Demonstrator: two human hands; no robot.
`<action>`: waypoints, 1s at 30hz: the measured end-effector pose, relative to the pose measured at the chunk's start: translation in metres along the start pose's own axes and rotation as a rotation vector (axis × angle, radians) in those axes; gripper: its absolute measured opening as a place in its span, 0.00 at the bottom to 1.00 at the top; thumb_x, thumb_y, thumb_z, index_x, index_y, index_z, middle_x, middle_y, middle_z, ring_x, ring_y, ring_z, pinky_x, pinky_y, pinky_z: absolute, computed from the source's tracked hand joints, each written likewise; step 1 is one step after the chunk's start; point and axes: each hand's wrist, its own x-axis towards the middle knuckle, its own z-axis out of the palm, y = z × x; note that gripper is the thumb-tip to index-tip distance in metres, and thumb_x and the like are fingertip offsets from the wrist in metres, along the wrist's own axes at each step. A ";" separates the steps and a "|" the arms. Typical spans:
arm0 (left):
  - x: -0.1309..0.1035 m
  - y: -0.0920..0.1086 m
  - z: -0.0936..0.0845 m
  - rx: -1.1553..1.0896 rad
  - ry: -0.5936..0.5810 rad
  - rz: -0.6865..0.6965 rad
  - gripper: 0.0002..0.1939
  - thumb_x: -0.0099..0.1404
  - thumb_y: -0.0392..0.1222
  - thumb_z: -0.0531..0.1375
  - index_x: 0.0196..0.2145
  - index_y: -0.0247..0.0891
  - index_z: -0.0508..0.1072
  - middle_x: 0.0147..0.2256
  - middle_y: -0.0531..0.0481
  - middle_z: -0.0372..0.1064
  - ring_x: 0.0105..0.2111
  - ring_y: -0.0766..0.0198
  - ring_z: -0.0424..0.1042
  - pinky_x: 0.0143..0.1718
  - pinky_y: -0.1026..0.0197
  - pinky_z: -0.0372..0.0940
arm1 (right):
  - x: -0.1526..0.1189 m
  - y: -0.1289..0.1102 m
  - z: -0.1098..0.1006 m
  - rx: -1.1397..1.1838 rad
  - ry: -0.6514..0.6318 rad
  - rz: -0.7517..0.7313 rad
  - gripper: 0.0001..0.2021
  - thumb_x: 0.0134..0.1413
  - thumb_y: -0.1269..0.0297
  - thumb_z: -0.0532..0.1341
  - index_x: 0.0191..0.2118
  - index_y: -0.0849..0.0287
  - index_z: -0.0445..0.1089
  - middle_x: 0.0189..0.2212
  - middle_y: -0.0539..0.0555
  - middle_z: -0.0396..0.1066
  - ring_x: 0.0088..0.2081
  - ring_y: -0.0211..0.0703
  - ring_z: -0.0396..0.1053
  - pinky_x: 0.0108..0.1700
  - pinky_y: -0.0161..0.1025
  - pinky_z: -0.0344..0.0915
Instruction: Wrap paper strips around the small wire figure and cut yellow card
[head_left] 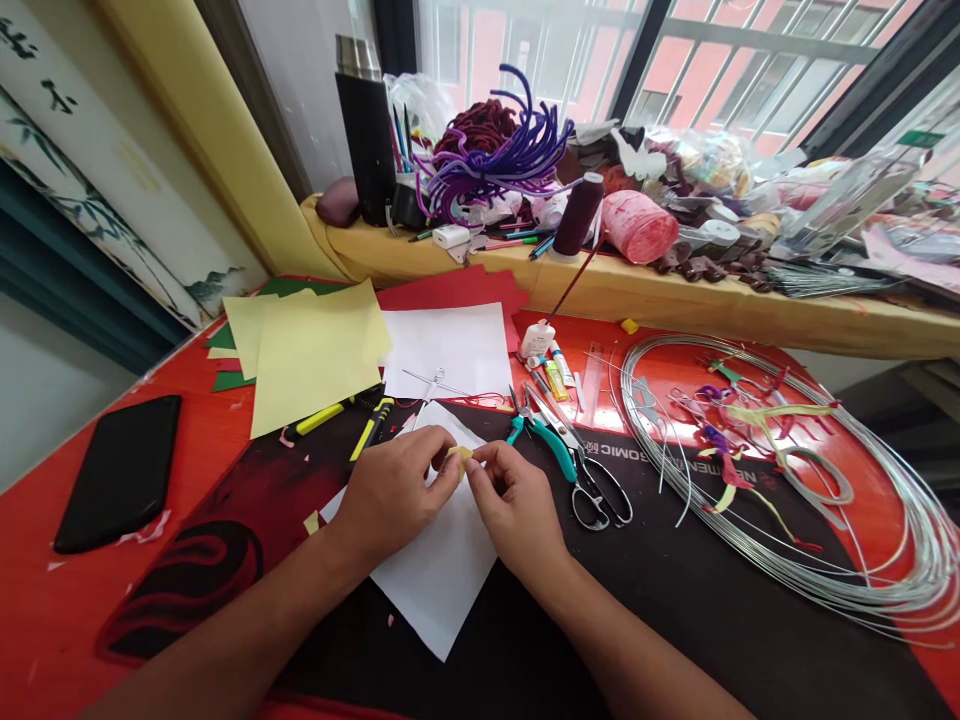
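Observation:
A small yellow piece is pinched between the fingertips of my left hand and my right hand. Both hands are closed around it, fingertips almost meeting, above a white paper sheet on the dark mat. Just right of my right hand lie teal-handled pliers and metal scissors. Yellow-and-black cutters rest behind my left hand. A small yellow scrap sits beside my left wrist.
Yellow sheets and a white sheet lie at the back. A black phone-like case is far left, a wire coil far right. Glue bottle stands near the crowded ledge, which holds a black thermos and purple stems.

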 end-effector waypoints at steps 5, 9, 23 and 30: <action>0.000 0.000 0.000 -0.004 0.002 -0.005 0.09 0.73 0.42 0.58 0.34 0.41 0.72 0.27 0.56 0.72 0.26 0.64 0.70 0.29 0.60 0.57 | 0.000 0.002 0.000 0.001 -0.002 0.007 0.11 0.66 0.56 0.61 0.36 0.57 0.73 0.21 0.44 0.60 0.23 0.38 0.57 0.27 0.37 0.52; 0.002 0.000 0.000 -0.010 0.004 -0.009 0.09 0.74 0.42 0.58 0.34 0.41 0.72 0.27 0.56 0.72 0.26 0.64 0.70 0.29 0.61 0.58 | 0.000 0.002 0.001 -0.003 -0.003 0.013 0.11 0.65 0.55 0.60 0.36 0.57 0.73 0.21 0.44 0.60 0.23 0.38 0.57 0.27 0.37 0.52; 0.002 0.002 -0.001 -0.009 0.010 -0.017 0.09 0.73 0.42 0.58 0.34 0.41 0.72 0.27 0.55 0.73 0.25 0.64 0.70 0.28 0.61 0.57 | 0.000 0.000 0.000 -0.004 -0.004 -0.010 0.10 0.66 0.57 0.61 0.35 0.56 0.73 0.20 0.43 0.59 0.23 0.38 0.57 0.26 0.36 0.52; 0.003 0.003 -0.002 -0.018 0.020 -0.007 0.09 0.73 0.41 0.58 0.34 0.41 0.72 0.27 0.55 0.73 0.25 0.64 0.70 0.29 0.61 0.58 | -0.001 0.001 0.000 -0.011 -0.011 -0.018 0.10 0.66 0.57 0.61 0.35 0.56 0.73 0.20 0.43 0.59 0.22 0.38 0.57 0.26 0.36 0.52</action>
